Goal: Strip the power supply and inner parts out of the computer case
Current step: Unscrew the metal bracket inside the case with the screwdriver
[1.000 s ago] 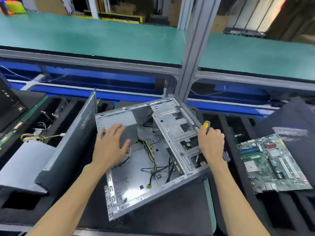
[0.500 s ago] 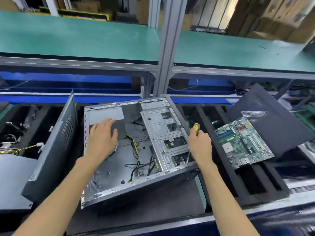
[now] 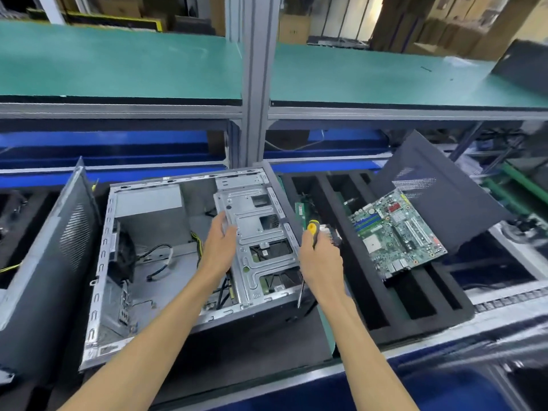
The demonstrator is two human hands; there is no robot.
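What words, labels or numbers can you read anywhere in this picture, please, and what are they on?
None can be read.
Motherboard: printing on its chips and slots is too small and blurred.
Computer case: bare metal, no readable label; the small stickers near its lower left corner are too blurred.
Cardboard boxes behind the shelf: one dark mark, unreadable.
Screwdriver in the right hand: no text visible on its yellow and black handle.

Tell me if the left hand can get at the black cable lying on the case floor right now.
Probably yes. The left hand is at the drive cage edge, and the black cable lies uncovered on the open case floor just beside it.
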